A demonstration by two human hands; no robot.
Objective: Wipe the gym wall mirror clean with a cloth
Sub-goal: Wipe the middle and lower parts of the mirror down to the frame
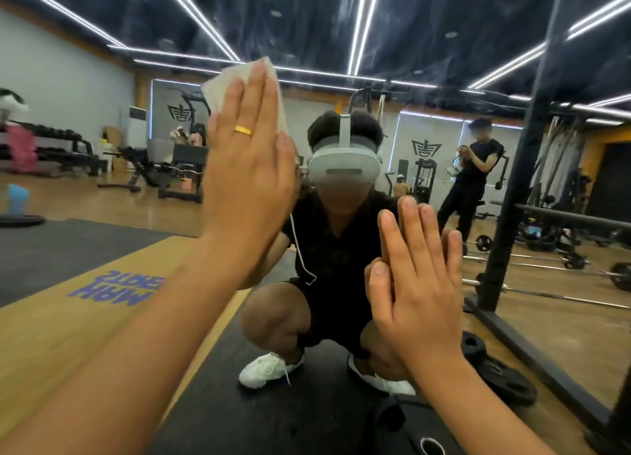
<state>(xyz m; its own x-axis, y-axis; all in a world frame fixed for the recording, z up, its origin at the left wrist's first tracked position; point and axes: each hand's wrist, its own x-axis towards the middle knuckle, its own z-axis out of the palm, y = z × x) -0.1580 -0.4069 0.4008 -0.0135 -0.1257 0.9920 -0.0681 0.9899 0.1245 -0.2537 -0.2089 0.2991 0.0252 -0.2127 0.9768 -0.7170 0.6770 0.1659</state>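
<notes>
The wall mirror (pixel 426 28) fills the whole view, with faint streaks across its upper part. My left hand (pixel 249 168), wearing a gold ring, presses a white cloth (pixel 222 82) flat against the glass with straight fingers; the cloth shows above and beside the fingertips. Lower right, my right hand (pixel 416 284) lies flat on the mirror, fingers straight, holding nothing. Behind the hands the glass reflects me crouching in black clothes and white shoes.
A black rack post (pixel 512 188) with a barbell stands at the right, beside weight plates (pixel 502 376) on the floor. The reflection shows benches, dumbbell racks and machines, and a person in black standing at the back right.
</notes>
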